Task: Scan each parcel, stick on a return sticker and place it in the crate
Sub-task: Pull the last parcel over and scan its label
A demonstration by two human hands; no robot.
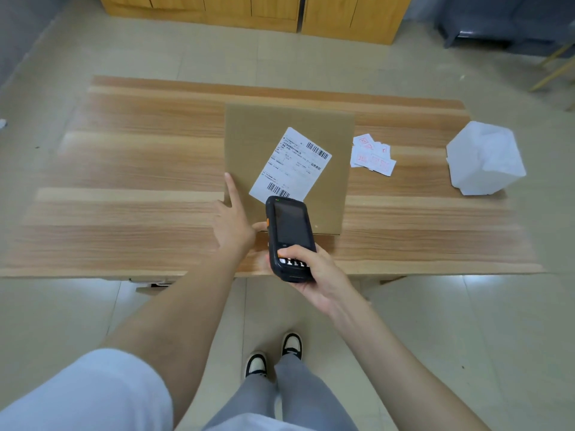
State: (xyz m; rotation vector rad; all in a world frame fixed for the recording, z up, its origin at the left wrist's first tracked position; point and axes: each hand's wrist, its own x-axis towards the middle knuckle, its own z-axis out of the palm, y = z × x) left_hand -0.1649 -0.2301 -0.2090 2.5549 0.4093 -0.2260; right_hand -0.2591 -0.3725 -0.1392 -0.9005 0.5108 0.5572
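A flat brown cardboard parcel lies in the middle of the wooden table, with a white shipping label bearing barcodes on its top. My left hand rests on the parcel's near left corner, forefinger straight along the left edge and thumb at the front edge. My right hand grips a black handheld scanner by its lower end, its head over the label's near barcode. A small pile of white return stickers with red print lies just right of the parcel.
A white plastic-wrapped parcel sits at the table's right end. Wooden cabinets stand beyond the table, and a dark bin is at the far right. My feet are on the tiled floor in front of the table.
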